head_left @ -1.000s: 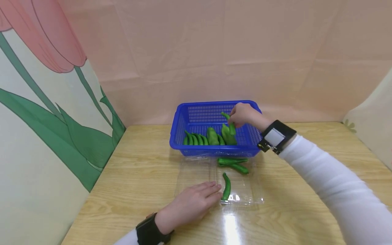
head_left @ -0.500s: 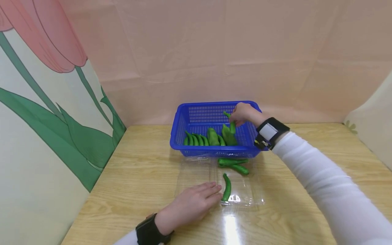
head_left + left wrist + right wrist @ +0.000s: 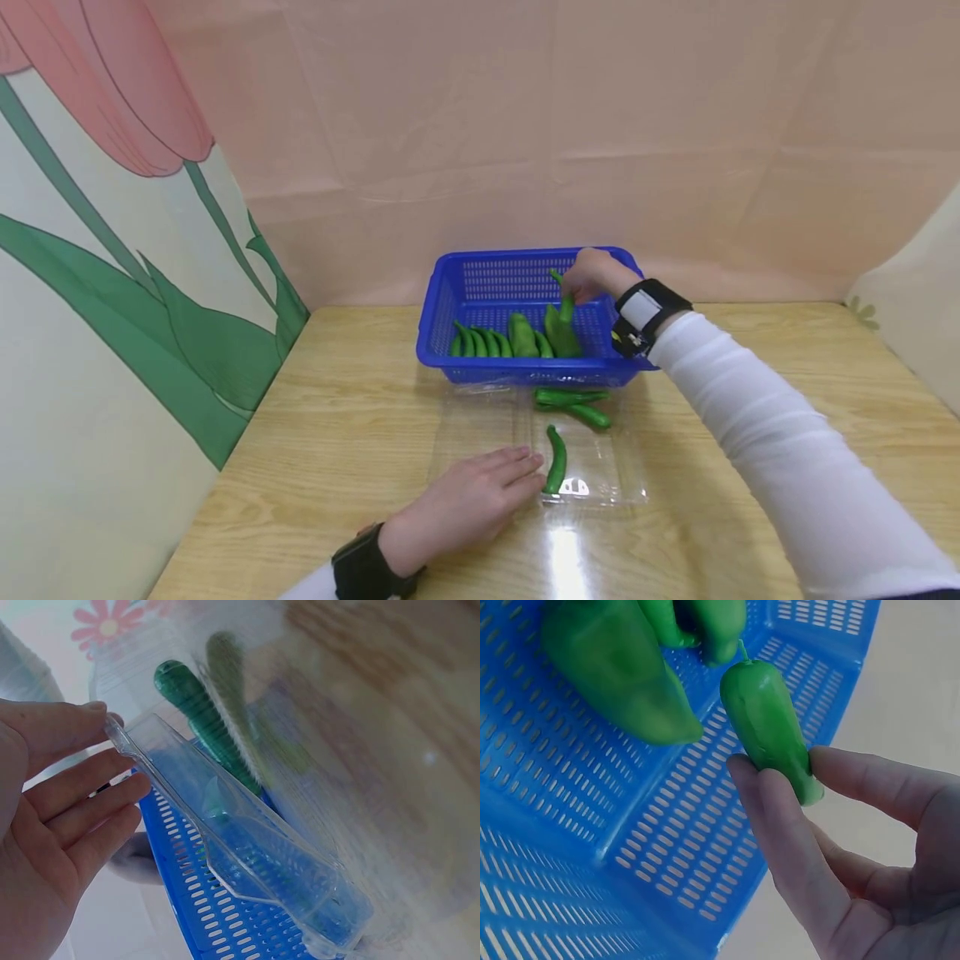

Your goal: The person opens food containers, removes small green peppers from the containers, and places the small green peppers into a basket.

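A blue basket [image 3: 457, 283] at the table's back holds several green peppers [image 3: 495, 340]. My right hand [image 3: 591, 275] reaches into it and pinches a small green pepper [image 3: 769, 727] between thumb and fingers, beside a larger pepper [image 3: 611, 671]. In front of the basket lies an open clear plastic clamshell tray [image 3: 600, 487] with three green peppers, one being [image 3: 556, 458]. My left hand [image 3: 472, 496] lies flat on the tray's left half, fingers straight; the left wrist view shows the fingers [image 3: 67, 799] against the tray's edge [image 3: 172, 787].
The wooden table [image 3: 337, 433] is enclosed by a pink cloth backdrop [image 3: 600, 125] and a flower-printed panel [image 3: 97, 292] on the left. A pale panel [image 3: 915, 308] closes the right side.
My right hand has shifted slightly left and deeper over the basket, still holding the small pepper. The left hand has stayed put.
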Motion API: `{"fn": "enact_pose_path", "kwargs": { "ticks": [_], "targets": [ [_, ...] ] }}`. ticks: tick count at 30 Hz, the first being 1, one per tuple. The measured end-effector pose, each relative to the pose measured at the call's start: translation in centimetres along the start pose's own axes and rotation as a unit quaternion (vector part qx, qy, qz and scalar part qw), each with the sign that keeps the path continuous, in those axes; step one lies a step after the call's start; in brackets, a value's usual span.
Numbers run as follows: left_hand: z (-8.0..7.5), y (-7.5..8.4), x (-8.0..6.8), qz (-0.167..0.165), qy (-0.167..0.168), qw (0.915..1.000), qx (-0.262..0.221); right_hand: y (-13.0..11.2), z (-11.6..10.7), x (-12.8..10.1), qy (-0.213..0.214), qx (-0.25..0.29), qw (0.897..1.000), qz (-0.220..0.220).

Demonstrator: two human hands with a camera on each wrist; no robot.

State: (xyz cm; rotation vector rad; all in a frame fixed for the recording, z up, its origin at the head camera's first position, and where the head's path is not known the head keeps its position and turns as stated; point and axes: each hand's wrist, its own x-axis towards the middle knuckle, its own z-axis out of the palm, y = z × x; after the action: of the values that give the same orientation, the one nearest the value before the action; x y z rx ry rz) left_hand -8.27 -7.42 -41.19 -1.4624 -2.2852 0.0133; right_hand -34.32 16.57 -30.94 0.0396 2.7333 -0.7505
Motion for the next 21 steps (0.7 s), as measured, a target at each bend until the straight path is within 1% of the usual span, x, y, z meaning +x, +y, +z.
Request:
{"fn": "enact_pose_path", "kwargs": {
  "ticks": [7,12,17,21],
  "targets": [
    [0.0,0.0,-0.1,-0.003,-0.001,1.0000,0.002,0.2,0.5,1.0,-0.004,0.009,1.000,0.017],
    [0.0,0.1,-0.1,-0.004,-0.005,1.0000,0.001,0.6,0.6,1.4,-0.026,0.000,0.999,0.021],
    [-0.1,0.1,-0.1,-0.004,-0.010,0.9999,0.000,1.2,0.6,2.0,-0.071,-0.028,0.996,0.042],
    [-0.2,0.2,-0.1,-0.005,-0.018,0.9998,-0.003,2.1,0.8,2.8,-0.131,-0.050,0.988,0.062]
  ]
}}
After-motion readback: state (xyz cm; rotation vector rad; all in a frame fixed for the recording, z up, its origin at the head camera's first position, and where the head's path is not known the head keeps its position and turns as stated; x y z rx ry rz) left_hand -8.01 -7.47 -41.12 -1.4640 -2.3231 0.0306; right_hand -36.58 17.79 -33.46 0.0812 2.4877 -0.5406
